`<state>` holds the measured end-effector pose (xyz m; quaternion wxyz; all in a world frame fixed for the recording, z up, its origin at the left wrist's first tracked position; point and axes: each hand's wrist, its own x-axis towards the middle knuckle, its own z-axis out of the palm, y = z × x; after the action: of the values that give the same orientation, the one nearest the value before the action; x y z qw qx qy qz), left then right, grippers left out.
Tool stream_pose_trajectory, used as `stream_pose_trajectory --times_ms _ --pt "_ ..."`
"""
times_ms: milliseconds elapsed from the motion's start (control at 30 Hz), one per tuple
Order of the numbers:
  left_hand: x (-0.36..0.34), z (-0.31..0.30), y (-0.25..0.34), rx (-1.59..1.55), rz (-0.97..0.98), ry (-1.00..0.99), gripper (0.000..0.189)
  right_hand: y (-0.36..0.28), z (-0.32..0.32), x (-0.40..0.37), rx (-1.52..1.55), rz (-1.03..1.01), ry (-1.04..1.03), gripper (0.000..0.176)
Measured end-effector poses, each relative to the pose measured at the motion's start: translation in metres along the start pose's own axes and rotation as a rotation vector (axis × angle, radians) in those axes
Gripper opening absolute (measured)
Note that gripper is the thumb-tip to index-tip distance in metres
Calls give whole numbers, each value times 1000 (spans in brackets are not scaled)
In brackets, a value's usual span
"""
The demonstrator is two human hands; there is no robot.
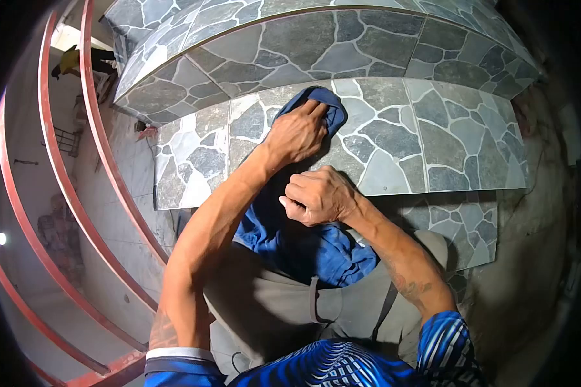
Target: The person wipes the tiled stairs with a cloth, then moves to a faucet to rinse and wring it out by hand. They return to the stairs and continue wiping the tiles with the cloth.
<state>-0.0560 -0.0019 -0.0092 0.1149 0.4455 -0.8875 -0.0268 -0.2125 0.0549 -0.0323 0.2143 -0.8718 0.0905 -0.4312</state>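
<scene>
The left hand [300, 132] pressed a crumpled blue cloth [332, 111] onto the flat, stone-patterned tile step [432, 135], fingers curled over it. The right hand [319, 195] was clenched in a fist at the step's edge, above the cloth's hanging folds. Curved red rails [103, 148] ran alongside.

cloth [303, 242]: deep blue | stair tiles [432, 138]: grey and slate-blue irregular stone pattern, pale joints | railing [103, 148]: red | shirt [342, 367]: blue, white wavy stripes | trousers [271, 309]: grey-beige
</scene>
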Motion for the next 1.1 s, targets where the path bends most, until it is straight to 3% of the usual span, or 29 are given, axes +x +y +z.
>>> stream_pose_trajectory --times_ms 100,133,233,267,300,367,400,500,533,600,667,800,833,900,933,967,1033,1100 --pt "-21 -8 10 -134 75 69 43 -1 -1 -4 -16 0 -33 29" --pt "-37 -13 8 -160 12 -20 51 -2 -3 -5 -11 -1 -39 29" --pt "-29 -28 -26 37 -174 -58 35 -4 -5 -4 -12 -15 -44 28" --pt "-20 -30 -34 141 -133 -146 31 -5 -6 -4 -10 -11 -38 27" --pt "-23 -7 -48 226 34 -106 32 -5 -6 -5 -5 -24 -39 27" --pt "-19 -13 12 -11 102 182 31 -1 -2 -6 4 -42 -27 27" --pt "-22 -7 19 50 149 150 33 -1 -2 -6 13 -56 -28 28" --pt "-9 -7 0 -111 -282 -75 28 -2 3 -6 13 -73 19 30" --pt "-2 -9 -5 2 -260 -67 26 -1 4 -7 4 -60 10 31" --pt "-10 -7 3 55 29 11 26 -4 6 -9 -1 -57 36 31" --pt "-19 -11 31 40 68 132 26 -5 6 -12 22 -59 21 31" --pt "7 -8 6 155 -346 44 24 -5 13 -15 -3 -50 11 30" --pt "17 -2 -5 279 -231 -71 24 -5 11 -16 -17 -66 -2 30" --pt "5 13 7 117 -32 85 26 -5 8 -19 -47 -99 -24 30" --pt "-2 3 23 136 134 8 26 -4 8 -19 -39 -101 -27 28" --pt "-9 1 34 1 -41 32 28 -1 9 -19 -32 -97 -19 28" --pt "-3 -5 15 40 -150 -142 29 -4 15 -19 4 -88 -22 28" --pt "19 -5 -1 113 -265 103 22 -6 15 -20 0 -105 -12 29"
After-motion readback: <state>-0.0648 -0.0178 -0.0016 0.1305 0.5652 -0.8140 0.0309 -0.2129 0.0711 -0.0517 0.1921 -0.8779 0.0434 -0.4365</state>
